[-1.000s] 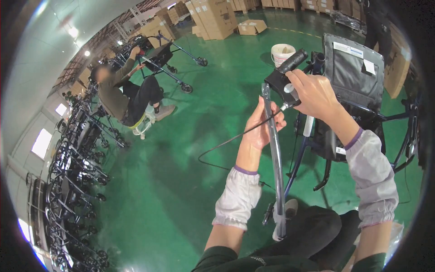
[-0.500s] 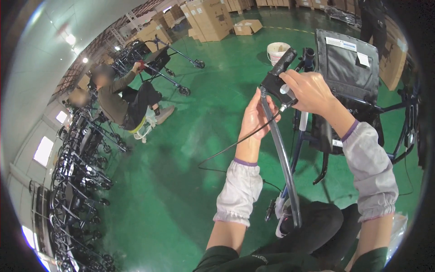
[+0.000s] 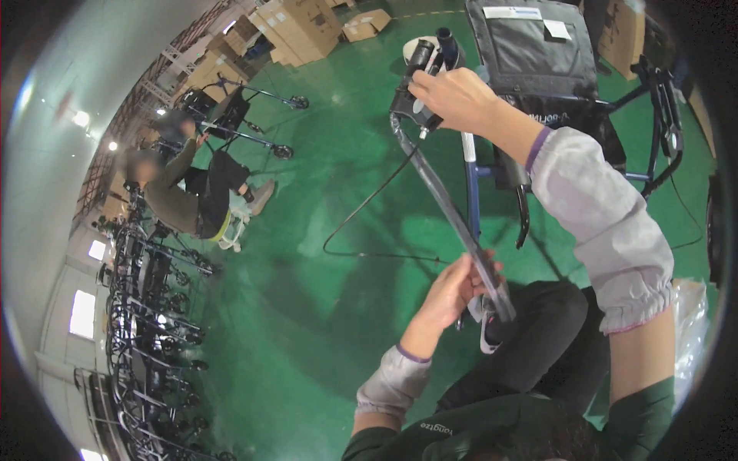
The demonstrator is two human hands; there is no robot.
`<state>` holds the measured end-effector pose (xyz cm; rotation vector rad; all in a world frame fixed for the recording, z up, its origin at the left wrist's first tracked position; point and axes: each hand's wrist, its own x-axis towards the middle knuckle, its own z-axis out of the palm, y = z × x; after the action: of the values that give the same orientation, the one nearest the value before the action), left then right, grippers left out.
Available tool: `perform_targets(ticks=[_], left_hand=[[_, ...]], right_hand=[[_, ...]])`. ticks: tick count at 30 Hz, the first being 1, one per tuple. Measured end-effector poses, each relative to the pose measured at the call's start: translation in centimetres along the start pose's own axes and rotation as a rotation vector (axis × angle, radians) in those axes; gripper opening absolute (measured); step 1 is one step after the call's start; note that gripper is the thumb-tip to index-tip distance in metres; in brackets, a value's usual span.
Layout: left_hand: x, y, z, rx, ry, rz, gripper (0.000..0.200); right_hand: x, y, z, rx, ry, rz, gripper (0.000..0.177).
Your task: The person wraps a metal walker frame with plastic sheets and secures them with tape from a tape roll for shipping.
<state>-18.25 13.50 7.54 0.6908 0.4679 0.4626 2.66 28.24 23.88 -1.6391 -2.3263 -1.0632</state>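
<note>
My right hand (image 3: 457,100) is closed around the black brake housing (image 3: 405,104) at the top of a rollator handle. A grey metal handle tube (image 3: 437,184) slants down from that housing toward my knee. Near the tube's lower end, my left hand (image 3: 450,293) has its fingers wrapped round it, partly hidden behind the metal. From the housing a thin black brake cable (image 3: 350,223) loops out to the left, its end close to my left hand. Just beyond stands the rollator's blue frame (image 3: 473,201), with a black fabric bag (image 3: 534,50) on it.
A white bucket (image 3: 413,51) stands behind the handle. Rollators (image 3: 154,323) crowd the left side, where a seated person (image 3: 192,192) works at another rollator (image 3: 231,115). Cardboard boxes (image 3: 296,31) are stacked at the back. Clear plastic (image 3: 689,315) lies at my right.
My left hand has slid from the top of the tube down to its lower end. My right hand stays on the housing. The view has shifted, so the handle appears further left and higher.
</note>
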Motion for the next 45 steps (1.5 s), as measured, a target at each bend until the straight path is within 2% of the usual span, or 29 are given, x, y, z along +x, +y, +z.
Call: perform_targets(ticks=[2,3,5,6,8,11,15,17,18,21,23,27,29,32,39,42,45], left_hand=[[-0.6,-0.2,1.2,0.084,0.08,0.058,0.05],[-0.9,-0.4,1.6,0.1,0.104,0.071,0.044],[-1.3,-0.6,2.4,0.076,0.087,0.081,0.035],[-1.1,-0.9,2.8,0.068,0.075,0.084,0.033],[-0.3,-1.8,3.5,0.013,0.034,0.082,0.032],[0.8,-2.9,5.3,-0.034,-0.003,0.074,0.031],[1.9,-4.2,8.6,-0.124,-0.05,0.085,0.026],[2.4,-4.6,10.0,-0.144,-0.067,0.115,0.024],[2.5,-4.9,10.6,-0.141,-0.077,0.119,0.023],[2.9,-5.4,12.0,-0.141,-0.081,0.149,0.021],[3.0,-5.7,12.7,-0.173,-0.06,0.14,0.024],[3.3,-6.1,13.3,-0.161,-0.05,0.138,0.026],[3.4,-6.2,13.3,-0.179,-0.055,0.153,0.027],[3.6,-6.3,13.4,-0.186,-0.037,0.159,0.027],[3.9,-6.8,13.5,-0.158,-0.037,0.196,0.024],[4.0,-6.9,13.6,-0.16,-0.012,0.19,0.024],[4.1,-6.9,14.0,-0.157,0.001,0.192,0.021]], right_hand=[[-0.9,-0.5,-1.9,-0.027,-0.21,0.071,0.062],[-2.3,-1.2,-3.0,-0.031,-0.266,0.083,0.071],[-6.9,-2.4,-5.3,0.109,0.059,0.149,0.047],[-9.6,-3.0,-6.8,0.137,0.139,0.166,0.042],[-15.7,-4.6,-10.5,0.402,0.112,0.28,0.016],[-23.7,-7.4,-13.5,0.627,0.016,0.417,0.011],[-30.9,-11.5,-14.2,0.626,-0.069,0.619,0.017],[-32.3,-12.6,-13.6,0.606,0.081,0.762,0.016],[-32.7,-13.2,-13.6,0.596,0.126,0.805,0.017],[-32.3,-13.3,-13.7,0.785,0.296,0.985,0.004],[-31.6,-13.2,-13.4,0.963,0.381,1.102,0.006],[-30.8,-13.1,-12.5,1.074,0.482,1.211,0.009],[-30.8,-13.1,-12.4,1.141,0.499,1.304,0.003],[-30.7,-12.6,-12.3,1.2,0.469,1.392,0.006],[-30.5,-11.9,-10.4,1.266,0.538,1.485,0.007],[-30.6,-12.0,-9.8,1.2,0.561,1.528,0.014],[-30.2,-12.4,-10.6,1.168,0.535,1.632,0.011]])
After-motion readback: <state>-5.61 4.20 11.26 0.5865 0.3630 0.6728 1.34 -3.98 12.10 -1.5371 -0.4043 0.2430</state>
